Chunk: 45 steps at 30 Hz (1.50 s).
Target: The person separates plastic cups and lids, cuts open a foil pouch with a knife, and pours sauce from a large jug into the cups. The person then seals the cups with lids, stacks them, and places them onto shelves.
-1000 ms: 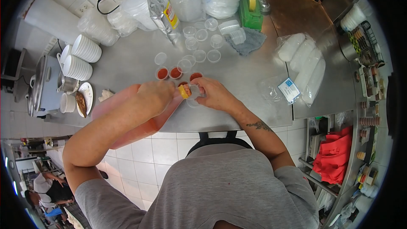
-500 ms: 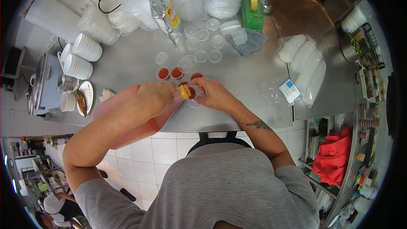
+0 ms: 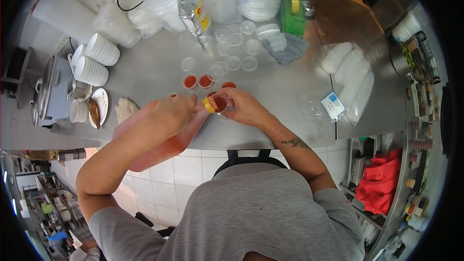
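My left hand (image 3: pixel 174 112) is wrapped around a large translucent plastic jug (image 3: pixel 154 157) with red sauce in it, tipped on its side over the table's front edge. The jug's yellow-ringed mouth (image 3: pixel 208 104) meets a small clear plastic cup (image 3: pixel 221 104), which my right hand (image 3: pixel 243 107) pinches at its side. Red sauce shows inside that cup. Just beyond my hands stand portion cups of red sauce, among them a left one (image 3: pixel 190 81) and a middle one (image 3: pixel 206 81); others are partly hidden behind my hands.
Several clear lids or cups (image 3: pixel 249 63) lie farther back, near a grey cloth (image 3: pixel 290 50) and a green tape dispenser (image 3: pixel 293 17). Bagged foam containers (image 3: pixel 355 79) are at right. White tubs (image 3: pixel 92 71) and a plate (image 3: pixel 103 108) with brown food stand left.
The cup in my right hand shows more red sauce and sits closer against the jug's mouth. My left hand and the jug have shifted slightly. A person at lower left has moved.
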Tool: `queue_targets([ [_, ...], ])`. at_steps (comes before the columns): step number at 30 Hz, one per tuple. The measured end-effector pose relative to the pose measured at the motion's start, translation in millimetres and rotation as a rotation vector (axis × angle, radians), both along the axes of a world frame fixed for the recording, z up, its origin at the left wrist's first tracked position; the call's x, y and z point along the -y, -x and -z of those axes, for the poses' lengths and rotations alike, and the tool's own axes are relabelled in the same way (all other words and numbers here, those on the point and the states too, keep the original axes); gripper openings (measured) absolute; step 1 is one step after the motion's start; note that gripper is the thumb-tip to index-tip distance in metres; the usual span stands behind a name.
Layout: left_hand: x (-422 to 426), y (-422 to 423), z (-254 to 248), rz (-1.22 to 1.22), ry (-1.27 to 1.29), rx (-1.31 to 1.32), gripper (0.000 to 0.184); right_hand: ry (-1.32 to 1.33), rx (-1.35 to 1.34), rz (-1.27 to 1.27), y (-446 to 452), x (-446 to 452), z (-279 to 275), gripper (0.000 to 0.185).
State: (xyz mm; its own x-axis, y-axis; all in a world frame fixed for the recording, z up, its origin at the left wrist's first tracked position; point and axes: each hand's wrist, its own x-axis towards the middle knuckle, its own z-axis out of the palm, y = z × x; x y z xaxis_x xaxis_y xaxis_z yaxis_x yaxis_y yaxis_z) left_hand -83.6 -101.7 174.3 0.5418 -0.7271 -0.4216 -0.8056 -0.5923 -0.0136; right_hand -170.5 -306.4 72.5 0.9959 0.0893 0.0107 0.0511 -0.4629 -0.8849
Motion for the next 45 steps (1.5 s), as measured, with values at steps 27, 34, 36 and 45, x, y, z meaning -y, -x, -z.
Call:
queue_targets([
  [27, -73, 4, 33, -0.315, -0.033, -0.104, 0.031, 0.353, 0.482, 0.033, -12, -55, 34, 0.052],
  [34, -69, 12, 23, -0.252, -0.032, -0.05, 0.025, 0.396, 0.436, 0.559, -85, 49, 59, 0.041],
  [36, -69, 9, 27, -0.33, -0.021, -0.1, 0.032, 0.612, 0.426, 0.634, -100, 68, 61, 0.043],
  [45, -76, 11, 26, -0.326, 0.041, -0.137, 0.031, 0.699, 0.063, 0.545, -117, 91, 60, 0.047],
])
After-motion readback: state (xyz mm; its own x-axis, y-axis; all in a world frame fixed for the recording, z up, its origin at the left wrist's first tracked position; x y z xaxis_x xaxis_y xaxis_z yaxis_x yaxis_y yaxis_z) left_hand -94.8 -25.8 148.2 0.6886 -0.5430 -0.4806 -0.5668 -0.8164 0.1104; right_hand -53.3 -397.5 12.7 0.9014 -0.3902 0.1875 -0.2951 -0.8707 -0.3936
